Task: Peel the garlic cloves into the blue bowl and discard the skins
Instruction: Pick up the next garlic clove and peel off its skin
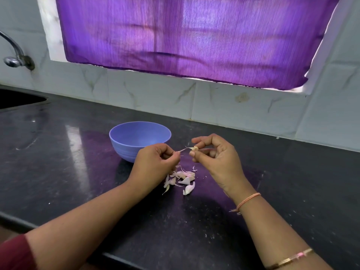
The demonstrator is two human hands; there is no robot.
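My right hand [216,154] pinches a garlic clove [193,148] with thumb and forefinger, just beside the blue bowl [124,151]. My left hand [155,162] pinches a thin skin strip [182,150] that hangs from the clove. Loose skins [181,179] lie under both hands, mid-table [292,182].

Right hand [216,154] pinching garlic clove [193,148], left hand [155,160] pinching its skin strip [182,150], blue bowl [124,147] at ten o'clock, skins [181,179] beneath

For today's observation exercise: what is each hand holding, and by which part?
The right hand pinches a garlic clove by one end; the left hand pinches the free tip of its skin strip.
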